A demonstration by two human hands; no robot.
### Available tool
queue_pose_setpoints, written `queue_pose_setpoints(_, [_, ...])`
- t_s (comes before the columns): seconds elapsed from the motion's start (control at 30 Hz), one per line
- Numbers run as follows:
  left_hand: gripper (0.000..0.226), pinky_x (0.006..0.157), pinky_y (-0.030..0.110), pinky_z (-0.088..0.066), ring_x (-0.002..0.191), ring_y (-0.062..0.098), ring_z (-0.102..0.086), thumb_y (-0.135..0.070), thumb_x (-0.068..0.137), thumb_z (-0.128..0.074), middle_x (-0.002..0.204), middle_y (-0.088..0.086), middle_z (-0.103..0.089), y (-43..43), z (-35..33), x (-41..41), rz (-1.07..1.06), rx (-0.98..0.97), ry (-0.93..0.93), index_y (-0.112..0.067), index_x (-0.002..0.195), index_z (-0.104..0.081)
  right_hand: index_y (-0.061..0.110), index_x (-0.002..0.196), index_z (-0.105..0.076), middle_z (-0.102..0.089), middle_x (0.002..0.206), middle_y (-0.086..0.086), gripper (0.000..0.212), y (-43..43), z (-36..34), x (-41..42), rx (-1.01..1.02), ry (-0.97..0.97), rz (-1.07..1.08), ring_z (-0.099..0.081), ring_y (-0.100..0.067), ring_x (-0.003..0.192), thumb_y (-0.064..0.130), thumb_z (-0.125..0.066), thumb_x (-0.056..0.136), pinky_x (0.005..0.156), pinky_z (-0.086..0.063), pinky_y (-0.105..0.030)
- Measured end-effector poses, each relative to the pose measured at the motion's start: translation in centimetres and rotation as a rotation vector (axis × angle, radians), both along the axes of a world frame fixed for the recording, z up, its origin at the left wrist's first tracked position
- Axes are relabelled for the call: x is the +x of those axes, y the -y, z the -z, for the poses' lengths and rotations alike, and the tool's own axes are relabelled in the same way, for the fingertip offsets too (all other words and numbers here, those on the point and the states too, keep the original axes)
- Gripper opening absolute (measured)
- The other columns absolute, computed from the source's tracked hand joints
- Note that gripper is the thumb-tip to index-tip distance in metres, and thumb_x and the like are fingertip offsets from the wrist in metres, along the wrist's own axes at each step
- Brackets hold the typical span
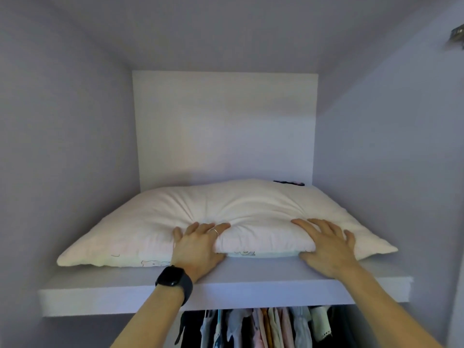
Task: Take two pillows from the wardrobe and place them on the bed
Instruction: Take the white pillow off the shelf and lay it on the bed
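A cream-white pillow (226,212) lies flat on the top shelf (226,287) of the wardrobe, filling most of its width. My left hand (198,244), with a ring and a black watch on the wrist, grips the pillow's front edge, fingers pressed into the top and thumb underneath. My right hand (326,244) lies on the front edge a little to the right, fingers spread over the top, thumb under the edge. Only one pillow is visible. The bed is out of view.
A small dark item (288,183) peeks out behind the pillow at the back right. Clothes (263,327) hang under the shelf. White side walls close the compartment; a metal hinge (457,37) shows at the upper right.
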State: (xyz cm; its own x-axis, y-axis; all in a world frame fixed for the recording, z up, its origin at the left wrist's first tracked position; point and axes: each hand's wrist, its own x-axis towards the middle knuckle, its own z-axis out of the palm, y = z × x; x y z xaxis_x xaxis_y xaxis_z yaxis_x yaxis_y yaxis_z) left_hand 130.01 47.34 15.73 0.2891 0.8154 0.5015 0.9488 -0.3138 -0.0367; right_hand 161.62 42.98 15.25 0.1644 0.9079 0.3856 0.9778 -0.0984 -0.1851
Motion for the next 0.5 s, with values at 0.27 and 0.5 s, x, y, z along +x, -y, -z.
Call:
queue_pose_setpoints(0.27, [0.059, 0.112, 0.06, -0.015, 0.136, 0.026, -0.037, -0.047, 0.087, -0.05, 0.14, -0.006, -0.055, 2.4, 0.2, 1.3, -0.043, -0.061, 0.096, -0.045, 0.144, -0.039, 0.057, 0.151, -0.018, -0.039, 0.15, 0.005, 0.066, 2.1, -1.1, -1.3, -0.021, 0.171, 0.043, -0.04, -0.029, 0.126, 0.051, -0.049, 0.093, 0.105, -0.029, -0.049])
queue_pose_setpoints(0.5, [0.071, 0.117, 0.056, -0.004, 0.149, 0.024, -0.012, -0.039, 0.072, -0.037, 0.157, -0.01, -0.037, 6.7, -0.2, -1.5, -0.01, -0.237, 0.347, -0.044, 0.143, -0.041, 0.052, 0.147, -0.03, -0.05, 0.135, 0.002, 0.063, 9.8, -0.4, -5.1, 0.113, 0.36, -0.028, -0.042, -0.03, 0.117, 0.063, -0.045, 0.087, 0.106, -0.018, -0.06])
